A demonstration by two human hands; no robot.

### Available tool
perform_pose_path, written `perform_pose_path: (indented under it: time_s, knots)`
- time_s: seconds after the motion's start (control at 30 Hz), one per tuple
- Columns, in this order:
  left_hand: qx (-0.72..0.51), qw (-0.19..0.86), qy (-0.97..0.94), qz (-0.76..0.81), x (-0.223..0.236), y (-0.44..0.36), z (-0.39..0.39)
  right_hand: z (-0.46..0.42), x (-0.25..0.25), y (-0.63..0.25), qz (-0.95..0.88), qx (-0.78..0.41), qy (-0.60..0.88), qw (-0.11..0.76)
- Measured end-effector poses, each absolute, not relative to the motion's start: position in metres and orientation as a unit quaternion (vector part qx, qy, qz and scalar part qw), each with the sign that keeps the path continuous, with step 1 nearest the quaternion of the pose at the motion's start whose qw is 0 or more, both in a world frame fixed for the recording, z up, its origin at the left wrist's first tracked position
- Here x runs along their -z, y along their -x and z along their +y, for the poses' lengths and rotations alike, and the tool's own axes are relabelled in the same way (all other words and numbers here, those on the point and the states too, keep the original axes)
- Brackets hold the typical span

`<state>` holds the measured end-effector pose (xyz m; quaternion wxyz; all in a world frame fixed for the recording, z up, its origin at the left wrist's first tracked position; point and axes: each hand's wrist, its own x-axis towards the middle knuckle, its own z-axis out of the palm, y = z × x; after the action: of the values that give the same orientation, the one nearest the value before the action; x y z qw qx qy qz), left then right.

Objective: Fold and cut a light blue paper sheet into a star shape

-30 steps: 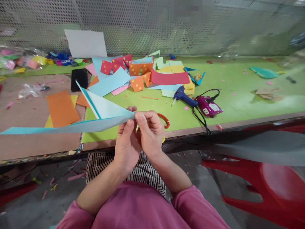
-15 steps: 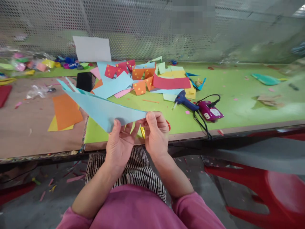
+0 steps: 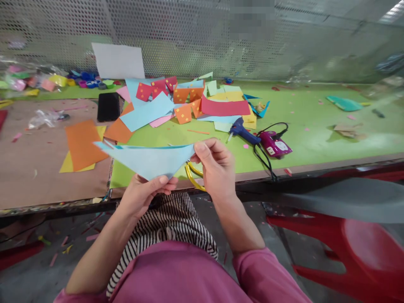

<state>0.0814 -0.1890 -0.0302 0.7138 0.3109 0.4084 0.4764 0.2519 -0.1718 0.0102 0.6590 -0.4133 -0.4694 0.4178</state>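
Note:
A light blue sheet of paper [image 3: 151, 162], folded into a triangle, is held up in front of me above the table's near edge. My left hand [image 3: 150, 189] pinches its lower point, thumb on the near face. At its right corner, my right hand [image 3: 214, 166] grips the paper between thumb and fingers. Loose layers show at the paper's left tip. Yellow-handled scissors [image 3: 193, 179] lie at the table edge beside my right hand, partly hidden by it.
A blue glue gun [image 3: 244, 132] and a purple power socket [image 3: 274, 145] with a cable lie to the right. Cut coloured papers [image 3: 148, 111] cover the middle back. Orange paper [image 3: 82, 145] and a black phone [image 3: 108, 107] are on the left. A red chair [image 3: 341, 242] stands lower right.
The folded paper's left end has come down and swung nearer level. My left hand has moved slightly down and left, my right hand slightly right. More of the yellow scissor handles now shows.

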Motion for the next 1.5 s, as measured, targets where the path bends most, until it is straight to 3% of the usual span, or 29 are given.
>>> perform_pose_path:
  time_s: [0.3, 0.53, 0.83, 1.07, 1.23, 1.43, 1.5]
  knots:
    - [-0.578, 0.579, -0.343, 0.461, 0.025, -0.085, -0.198, -0.166, -0.002, -0.249, -0.477, -0.434, 0.404, 0.649]
    - [-0.663, 0.486, -0.396, 0.409, 0.025, -0.092, -0.192, -0.180, 0.007, -0.221, -0.493, -0.537, 0.365, 0.579]
    - [-0.662, 0.340, -0.442, 0.500, 0.024, -0.090, -0.196, -0.187, 0.009, -0.213, -0.428, -0.566, 0.380, 0.592]
    - [-0.633, 0.452, -0.411, 0.476, 0.037, -0.084, -0.202, -0.170, -0.001, -0.234, -0.381, -0.551, 0.393, 0.630]
    - [-0.603, 0.502, -0.381, 0.489, 0.038, -0.079, -0.206, -0.151, -0.022, -0.271, -0.407, -0.411, 0.412, 0.704]
    - [-0.530, 0.542, -0.405, 0.510, 0.029, -0.067, -0.195, -0.155, -0.013, -0.268, -0.560, -0.525, 0.401, 0.500]
    - [-0.516, 0.553, -0.409, 0.511, 0.025, -0.059, -0.187, -0.154, -0.006, -0.267, -0.567, -0.536, 0.402, 0.479]
